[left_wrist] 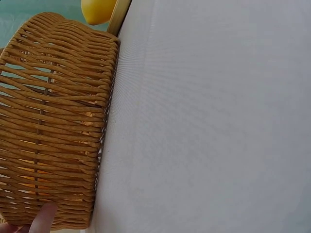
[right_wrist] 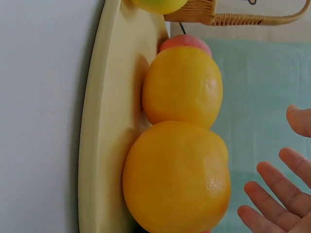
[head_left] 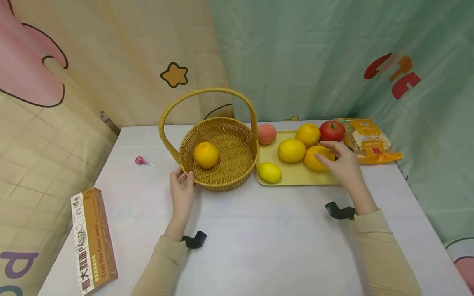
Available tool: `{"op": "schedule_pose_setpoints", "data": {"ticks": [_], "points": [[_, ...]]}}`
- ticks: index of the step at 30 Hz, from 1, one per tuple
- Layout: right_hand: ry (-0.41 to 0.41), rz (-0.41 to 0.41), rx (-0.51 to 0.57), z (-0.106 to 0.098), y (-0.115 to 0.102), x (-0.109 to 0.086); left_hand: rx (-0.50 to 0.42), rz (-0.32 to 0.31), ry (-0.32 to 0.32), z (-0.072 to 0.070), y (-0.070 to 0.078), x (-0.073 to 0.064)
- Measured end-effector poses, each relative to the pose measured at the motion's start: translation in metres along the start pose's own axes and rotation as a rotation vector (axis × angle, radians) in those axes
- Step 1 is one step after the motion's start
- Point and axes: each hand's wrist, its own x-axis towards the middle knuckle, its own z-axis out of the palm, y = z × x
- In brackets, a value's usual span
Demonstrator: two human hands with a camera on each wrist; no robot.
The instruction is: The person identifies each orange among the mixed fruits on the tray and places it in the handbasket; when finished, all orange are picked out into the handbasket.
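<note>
Reaching right hand (head_left: 342, 164) over orange (head_left: 315, 158)

Beige sleeves, black wrist straps

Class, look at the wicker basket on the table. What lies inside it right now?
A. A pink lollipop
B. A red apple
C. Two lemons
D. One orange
D. A single orange sits inside the wicker basket, while the red apple rests at the yellow tray and the pink lollipop lies on the table.
</note>
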Motion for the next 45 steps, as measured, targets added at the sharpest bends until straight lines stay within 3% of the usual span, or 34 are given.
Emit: {"op": "schedule_pose_setpoints", "data": {"ticks": [5, 14, 22, 27, 35, 45], "points": [[-0.008, 0.003, -0.037, -0.004, 0.006, 0.004, 0.001, -0.002, -0.002, 0.000, -0.001, 0.000], [-0.140, 0.027, -0.186, -0.003, 0.016, 0.017, -0.017, -0.003, 0.001, -0.002, -0.004, 0.001], [-0.188, 0.019, -0.283, 0.009, 0.027, 0.024, -0.036, -0.010, 0.007, -0.001, 0.000, 0.000], [-0.162, -0.012, -0.321, 0.015, 0.031, 0.020, -0.050, -0.013, 0.004, -0.001, 0.001, 0.000], [-0.056, -0.060, -0.307, 0.019, 0.035, 0.011, -0.058, -0.010, 0.004, 0.001, 0.000, 0.002], [0.007, 0.002, -0.212, 0.019, 0.032, 0.004, -0.062, -0.004, 0.008, 0.000, -0.001, 0.001]]}}
